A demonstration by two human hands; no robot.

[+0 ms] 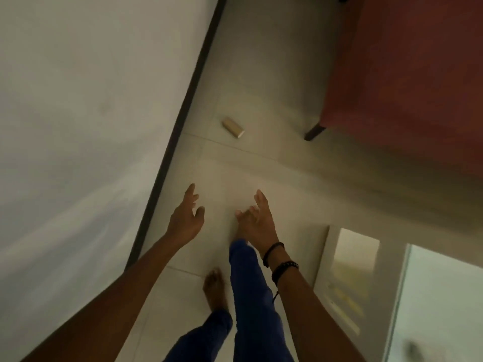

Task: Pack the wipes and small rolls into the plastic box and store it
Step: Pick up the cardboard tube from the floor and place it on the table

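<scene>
Your left hand (186, 218) and right hand (257, 220) were both spread open and empty above the tiled floor (261, 173). What looked like a small roll (233, 128) lay ahead on the floor, near the wall's dark edge (172, 142).

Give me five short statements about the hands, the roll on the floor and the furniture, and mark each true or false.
1. Both hands, left hand and right hand, are empty. True.
2. The small roll lies on the floor. True.
3. The left hand is touching the roll. False: the roll lies well ahead of both hands, untouched.
4. The right wrist wears dark bracelets. True.
5. The red furniture stands at the left wall. False: it is at the right; the white wall is at the left.
</scene>
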